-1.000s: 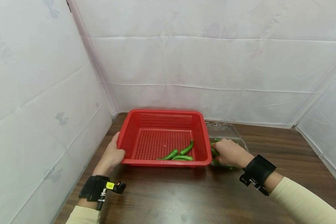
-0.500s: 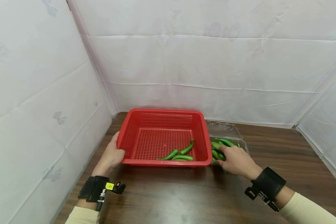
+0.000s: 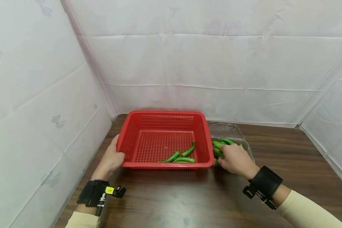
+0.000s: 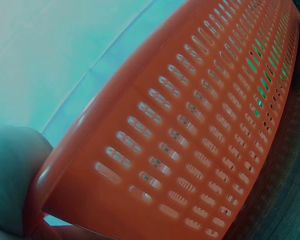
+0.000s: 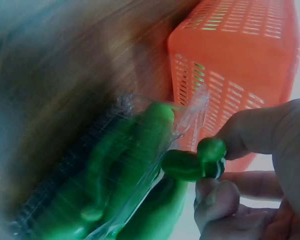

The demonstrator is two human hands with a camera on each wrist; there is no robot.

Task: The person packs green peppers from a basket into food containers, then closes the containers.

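A red perforated basket [image 3: 162, 112] stands on the dark wooden table, with three green chili peppers [image 3: 179, 155] near its front right. My left hand [image 3: 111, 158] grips the basket's near-left corner, thumb over the rim; the left wrist view shows the basket wall [image 4: 190, 135] close up beside my thumb [image 4: 15, 175]. Right of the basket lies an open clear plastic container [image 3: 231, 129] with several green peppers [image 3: 220, 144]. My right hand [image 3: 234, 159] reaches into it. In the right wrist view its fingers [image 5: 260, 135] pinch a green pepper [image 5: 190, 162] at the container's edge [image 5: 187, 120].
White cloth walls enclose the table on the left, back and right. The bare wooden tabletop [image 3: 174, 199] stretches in front of the basket and to the right of the container. The basket's side [image 5: 235, 55] stands just beside the container.
My right hand drew back toward me, then moved left again to the container's basket side and now pinches a pepper. My left hand and the basket stayed put.
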